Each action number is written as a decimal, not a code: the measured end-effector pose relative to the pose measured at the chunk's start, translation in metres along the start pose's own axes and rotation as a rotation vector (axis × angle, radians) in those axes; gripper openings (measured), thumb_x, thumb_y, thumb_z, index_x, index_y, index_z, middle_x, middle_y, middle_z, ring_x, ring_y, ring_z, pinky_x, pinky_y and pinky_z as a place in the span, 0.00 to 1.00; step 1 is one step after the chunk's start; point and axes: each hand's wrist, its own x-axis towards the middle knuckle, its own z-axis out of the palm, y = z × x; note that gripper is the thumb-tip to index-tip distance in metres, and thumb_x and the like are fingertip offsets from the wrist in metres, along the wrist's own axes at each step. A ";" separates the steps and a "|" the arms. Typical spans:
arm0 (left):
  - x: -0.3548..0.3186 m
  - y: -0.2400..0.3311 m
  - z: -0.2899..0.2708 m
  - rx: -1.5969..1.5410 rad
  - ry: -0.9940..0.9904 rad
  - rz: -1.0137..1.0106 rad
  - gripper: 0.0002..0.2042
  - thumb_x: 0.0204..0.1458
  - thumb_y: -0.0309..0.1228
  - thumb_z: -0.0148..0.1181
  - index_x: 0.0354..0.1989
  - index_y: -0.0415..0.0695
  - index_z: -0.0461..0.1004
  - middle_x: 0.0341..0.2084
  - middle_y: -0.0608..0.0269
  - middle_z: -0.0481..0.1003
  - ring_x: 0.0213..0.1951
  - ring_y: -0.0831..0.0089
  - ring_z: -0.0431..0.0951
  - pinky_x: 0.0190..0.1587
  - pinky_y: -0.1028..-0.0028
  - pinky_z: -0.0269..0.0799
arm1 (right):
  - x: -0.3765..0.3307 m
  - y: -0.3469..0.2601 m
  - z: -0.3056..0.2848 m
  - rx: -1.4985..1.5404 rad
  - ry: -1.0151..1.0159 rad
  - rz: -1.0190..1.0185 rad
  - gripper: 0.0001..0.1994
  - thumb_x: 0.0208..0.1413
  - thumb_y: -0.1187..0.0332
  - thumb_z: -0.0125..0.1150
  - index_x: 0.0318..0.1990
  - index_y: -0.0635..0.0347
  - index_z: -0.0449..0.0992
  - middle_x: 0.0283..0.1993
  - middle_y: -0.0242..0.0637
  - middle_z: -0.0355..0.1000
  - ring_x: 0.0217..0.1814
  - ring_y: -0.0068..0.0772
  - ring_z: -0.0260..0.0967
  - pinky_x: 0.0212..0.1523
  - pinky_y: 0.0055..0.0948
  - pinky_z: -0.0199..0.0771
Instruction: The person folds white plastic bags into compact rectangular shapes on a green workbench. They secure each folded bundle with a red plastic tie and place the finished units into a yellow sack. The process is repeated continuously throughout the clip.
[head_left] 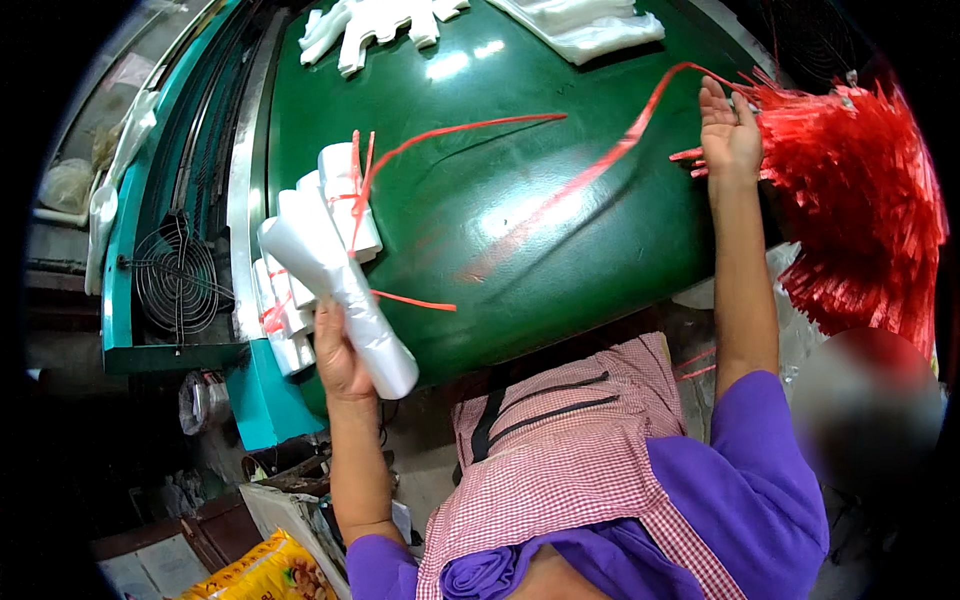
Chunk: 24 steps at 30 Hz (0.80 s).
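Note:
My left hand (340, 358) is closed around the lower part of a rolled bundle of white plastic bags (375, 325), which is tilted over the table's left edge. Beside it several more white rolls (345, 175) lie in a row, some tied with red strips; loose ends of red strip stick out from them. My right hand (732, 135) is raised at the right edge of the table, palm toward me. A long red plastic strip (630, 140) runs at its fingertips and arcs left over the table, its far end blurred. The fingers' grip on it is partly hidden.
A thick bunch of red plastic strips (850, 180) hangs at the right. White plastic bags (385, 25) lie along the far side of the green table (440, 215). On the left stand a teal metal frame (125, 270) and a round wire fan guard (180, 280). A yellow sack (265, 570) is at lower left.

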 end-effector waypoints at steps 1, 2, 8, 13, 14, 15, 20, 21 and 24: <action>-0.002 -0.007 0.008 -0.038 -0.022 -0.036 0.20 0.61 0.35 0.50 0.58 0.37 0.61 0.48 0.53 0.72 0.42 0.66 0.78 0.39 0.68 0.79 | -0.028 0.010 0.020 -0.090 -0.154 -0.043 0.08 0.61 0.71 0.50 0.44 0.65 0.69 0.44 0.47 0.74 0.46 0.42 0.73 0.49 0.38 0.76; -0.005 -0.015 0.011 -0.033 -0.081 -0.065 0.20 0.60 0.35 0.50 0.58 0.38 0.62 0.48 0.54 0.72 0.42 0.67 0.77 0.40 0.69 0.78 | -0.065 0.034 0.049 -0.176 -0.331 -0.102 0.09 0.61 0.69 0.49 0.45 0.62 0.70 0.45 0.46 0.73 0.47 0.41 0.72 0.51 0.37 0.73; -0.006 -0.057 0.039 0.112 -0.172 -0.188 0.19 0.60 0.33 0.51 0.58 0.39 0.62 0.47 0.57 0.72 0.44 0.68 0.75 0.44 0.70 0.75 | -0.233 0.110 0.094 -0.993 -1.078 0.454 0.10 0.54 0.70 0.53 0.41 0.63 0.76 0.30 0.45 0.75 0.33 0.41 0.74 0.39 0.36 0.73; -0.014 -0.048 0.037 0.065 -0.208 -0.250 0.22 0.55 0.31 0.59 0.57 0.38 0.62 0.51 0.51 0.71 0.40 0.69 0.77 0.42 0.70 0.77 | -0.228 0.102 0.060 -1.076 -1.215 0.121 0.08 0.48 0.69 0.55 0.30 0.62 0.78 0.20 0.43 0.73 0.23 0.37 0.72 0.29 0.36 0.70; -0.016 -0.041 0.059 0.026 -0.315 -0.341 0.26 0.52 0.31 0.63 0.57 0.37 0.61 0.52 0.48 0.70 0.38 0.69 0.77 0.38 0.71 0.79 | -0.227 0.089 0.070 -1.086 -1.299 0.392 0.09 0.49 0.70 0.54 0.33 0.63 0.78 0.23 0.45 0.74 0.24 0.37 0.73 0.30 0.37 0.71; -0.016 -0.043 0.060 0.084 -0.301 -0.364 0.27 0.50 0.31 0.64 0.56 0.36 0.61 0.49 0.49 0.71 0.38 0.69 0.78 0.39 0.71 0.78 | -0.229 0.081 0.073 -1.059 -1.321 0.445 0.09 0.50 0.70 0.54 0.34 0.64 0.78 0.23 0.45 0.74 0.24 0.37 0.73 0.30 0.37 0.71; -0.007 -0.032 0.047 0.157 -0.226 -0.302 0.22 0.49 0.32 0.66 0.48 0.36 0.66 0.38 0.57 0.75 0.35 0.69 0.77 0.37 0.71 0.77 | -0.231 0.070 0.062 -0.990 -1.385 0.449 0.10 0.54 0.72 0.54 0.41 0.67 0.75 0.24 0.43 0.74 0.27 0.39 0.74 0.31 0.37 0.72; -0.010 -0.020 0.040 0.128 -0.204 -0.295 0.22 0.49 0.32 0.66 0.48 0.36 0.66 0.38 0.57 0.75 0.35 0.69 0.77 0.38 0.71 0.77 | -0.229 0.073 0.059 -1.000 -1.376 0.384 0.11 0.55 0.72 0.55 0.43 0.67 0.74 0.25 0.43 0.74 0.27 0.40 0.74 0.31 0.37 0.72; -0.024 -0.027 0.046 0.205 -0.273 -0.406 0.25 0.53 0.34 0.61 0.56 0.36 0.62 0.42 0.56 0.73 0.37 0.72 0.75 0.38 0.73 0.75 | -0.219 0.066 0.059 -1.003 -1.186 0.314 0.09 0.54 0.74 0.54 0.41 0.67 0.75 0.26 0.44 0.75 0.28 0.39 0.75 0.31 0.36 0.73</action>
